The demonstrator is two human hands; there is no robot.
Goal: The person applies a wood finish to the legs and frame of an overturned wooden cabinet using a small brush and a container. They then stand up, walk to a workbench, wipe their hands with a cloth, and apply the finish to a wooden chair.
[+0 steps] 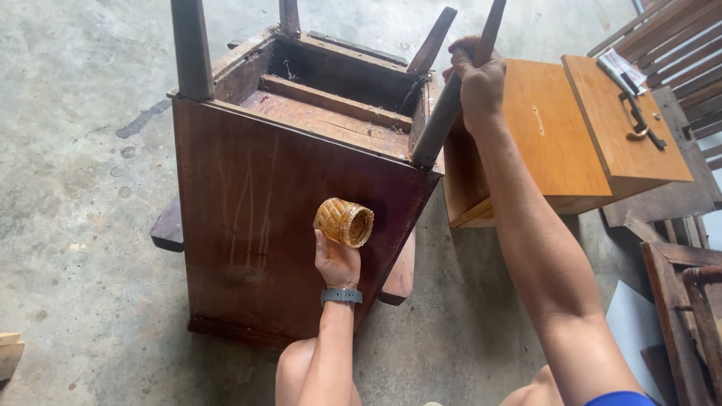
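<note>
The head view looks down on a dark brown wooden chair lying overturned on a concrete floor, its seat frame open to view and its legs pointing away from the camera.

1. Left hand: the fingers are curled around a woven roll of golden rattan strip. The roll is gripped from below and held against the chair's flat back panel, near the panel's right edge. A grey wristband sits on the left wrist.

2. Right hand: the fingers are wrapped tight around the chair leg at the near right corner of the frame, about midway along its length. The forearm extends straight from the lower right of the view.

3. Surroundings: a light orange-brown wooden cabinet lies on its side just beside the chair, to its right. A panel with a dark metal handle stands at the cabinet's right end. Slatted wooden furniture occupies the upper right corner. More dark frame parts lie at the right edge.

4. The person's 2 bare knees show at the bottom edge.
</note>
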